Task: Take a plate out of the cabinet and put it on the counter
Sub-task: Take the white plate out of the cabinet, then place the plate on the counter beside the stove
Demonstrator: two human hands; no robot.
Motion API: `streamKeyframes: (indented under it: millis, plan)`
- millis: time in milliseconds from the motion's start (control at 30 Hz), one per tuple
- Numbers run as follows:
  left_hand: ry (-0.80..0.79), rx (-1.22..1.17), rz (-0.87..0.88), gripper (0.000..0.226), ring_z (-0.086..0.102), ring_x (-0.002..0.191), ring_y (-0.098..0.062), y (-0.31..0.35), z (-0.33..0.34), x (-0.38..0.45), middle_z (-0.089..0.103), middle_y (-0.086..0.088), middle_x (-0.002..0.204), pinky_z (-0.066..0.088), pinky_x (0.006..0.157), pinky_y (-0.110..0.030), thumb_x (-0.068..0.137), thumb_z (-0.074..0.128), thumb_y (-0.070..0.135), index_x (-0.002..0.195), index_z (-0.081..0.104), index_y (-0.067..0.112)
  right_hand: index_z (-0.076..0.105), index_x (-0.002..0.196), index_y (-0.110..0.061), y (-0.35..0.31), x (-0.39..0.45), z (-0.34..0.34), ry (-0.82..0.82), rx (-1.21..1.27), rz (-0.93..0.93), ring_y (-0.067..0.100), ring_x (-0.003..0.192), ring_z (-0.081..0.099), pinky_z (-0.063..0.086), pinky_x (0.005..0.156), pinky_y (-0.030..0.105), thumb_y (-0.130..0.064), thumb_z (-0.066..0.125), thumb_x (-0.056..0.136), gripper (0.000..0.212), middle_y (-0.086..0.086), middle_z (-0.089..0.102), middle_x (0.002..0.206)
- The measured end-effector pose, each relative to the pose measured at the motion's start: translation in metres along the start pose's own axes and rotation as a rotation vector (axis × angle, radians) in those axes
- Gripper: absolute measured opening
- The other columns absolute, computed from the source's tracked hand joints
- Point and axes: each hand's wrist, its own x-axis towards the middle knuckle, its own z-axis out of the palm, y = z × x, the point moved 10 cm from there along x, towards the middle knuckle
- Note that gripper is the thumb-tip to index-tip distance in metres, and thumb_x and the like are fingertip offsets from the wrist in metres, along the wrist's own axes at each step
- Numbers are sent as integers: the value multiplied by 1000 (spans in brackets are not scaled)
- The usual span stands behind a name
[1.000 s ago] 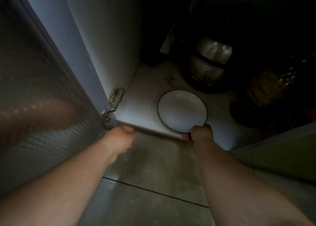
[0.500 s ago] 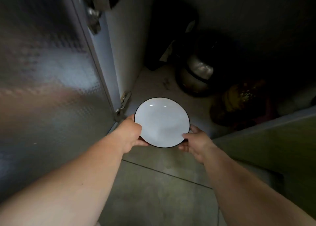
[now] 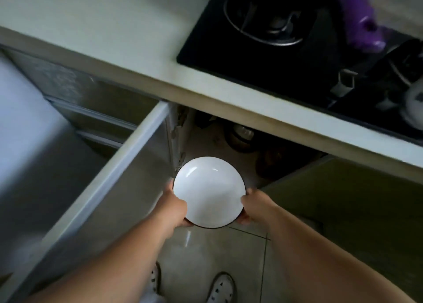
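A white plate (image 3: pixel 209 191) with a thin dark rim is held level in both hands, out in front of the open cabinet (image 3: pixel 231 140) and above the tiled floor (image 3: pixel 219 250). It is clear of the cabinet shelf and well below the worktop (image 3: pixel 128 25), so the lift up to the surface is not yet made.

The left hand (image 3: pixel 175 207) takes the plate's near left edge, thumb lying over the rim and the fingers (image 3: pixel 188 223) curled underneath. The right hand (image 3: pixel 253 205) mirrors it on the right edge, its fingers (image 3: pixel 242 221) also tucked below. Both hands are closed firmly on the plate. Gripping at opposite sides with support under the base likely keeps the shallow dish flat and guards against it slipping, a sensible hold for smooth glazed ware.

The cabinet door (image 3: pixel 100 186) stands swung open to the left, which leaves the way out of the cabinet free. Inside, in deep shadow, sit a metal pot (image 3: pixel 240 135) and some darker things too dim to name.

On the worktop, the long pale stretch along the front edge at the left is bare, and that seems the natural spot for setting the plate down. The right part is taken by a black gas hob (image 3: pixel 286 41), with a purple object (image 3: pixel 359 21) blurred at the far right corner. The person's white shoes (image 3: pixel 220 287) show on the floor below.
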Motion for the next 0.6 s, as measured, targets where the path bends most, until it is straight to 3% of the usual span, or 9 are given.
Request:
streamKeyframes:
  millis: [67, 167, 233, 333, 433, 600]
  plan:
    - [39, 11, -20, 62, 56, 107, -43, 8, -13, -34, 49, -9, 129, 58, 49, -52, 79, 31, 0, 132, 40, 29, 51, 104, -5, -7, -33, -8, -22, 9, -4, 30, 62, 67, 59, 61, 35, -6, 37, 88, 21, 15, 67, 71]
    - [35, 66, 11, 49, 62, 92, -37, 30, -19, -83, 49, -9, 122, 59, 51, -45, 84, 29, 2, 128, 38, 23, 58, 87, -5, -17, -75, -14, -102, -33, 17, 30, 71, 69, 59, 70, 35, -3, 39, 87, 19, 21, 70, 81]
    - [40, 86, 46, 43, 62, 91, -37, 48, -27, -107, 49, -9, 120, 60, 56, -48, 85, 29, 2, 121, 38, 24, 59, 80, -5, -27, -96, -22, -132, -44, 6, 24, 66, 66, 56, 67, 31, -1, 41, 86, 19, 22, 70, 85]
    - [80, 139, 131, 43, 58, 101, -41, 80, -47, -126, 49, -9, 121, 60, 57, -52, 83, 35, 2, 119, 40, 24, 61, 95, -1, -51, -118, -32, -140, -30, -66, 24, 64, 65, 53, 60, 28, 0, 42, 81, 24, 27, 73, 93]
    - [106, 105, 196, 52, 55, 109, -40, 112, -70, -146, 50, -11, 125, 59, 62, -55, 84, 39, 1, 131, 41, 22, 58, 107, 2, -88, -141, -40, -136, 0, -173, 24, 62, 62, 51, 58, 29, 0, 42, 82, 30, 20, 68, 81]
    - [207, -61, 312, 52, 59, 102, -34, 163, -111, -179, 54, -8, 126, 59, 56, -44, 86, 34, -2, 133, 46, 18, 52, 106, 1, -162, -172, -44, -126, 76, -395, 25, 58, 58, 46, 54, 30, -1, 39, 85, 25, 17, 61, 76]
